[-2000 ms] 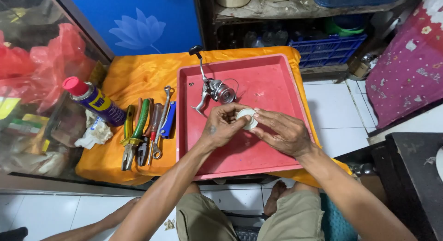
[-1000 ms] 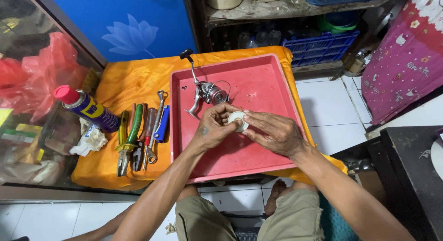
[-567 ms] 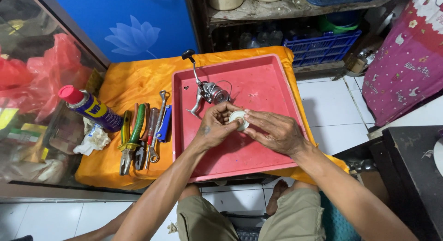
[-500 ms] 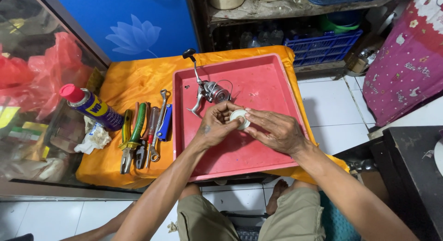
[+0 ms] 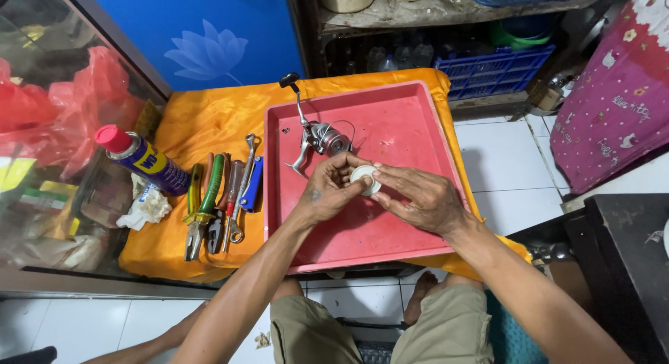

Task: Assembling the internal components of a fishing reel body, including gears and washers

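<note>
Both my hands meet over a red plastic tray (image 5: pixel 404 120) on a small table draped in orange cloth (image 5: pixel 209 120). My left hand (image 5: pixel 327 190) and my right hand (image 5: pixel 418 196) together grip a small round white part (image 5: pixel 364 177), fingers wrapped around its edge. Just beyond my left hand a silver spinning fishing reel (image 5: pixel 317 137) with a black-knobbed handle lies on the tray. A tiny dark piece (image 5: pixel 284 132) rests near the tray's left wall.
Left of the tray lie pliers, a wrench and screwdrivers (image 5: pixel 219 200). A blue spray can with a red cap (image 5: pixel 143 158) and a crumpled rag (image 5: pixel 146 207) sit at the cloth's left end. A blue crate (image 5: pixel 491 67) sits under shelves behind; white floor tiles at right.
My hands have stayed together on the white part, shifting only slightly over the tray. The view has wobbled a little; the reel and tools have not moved.
</note>
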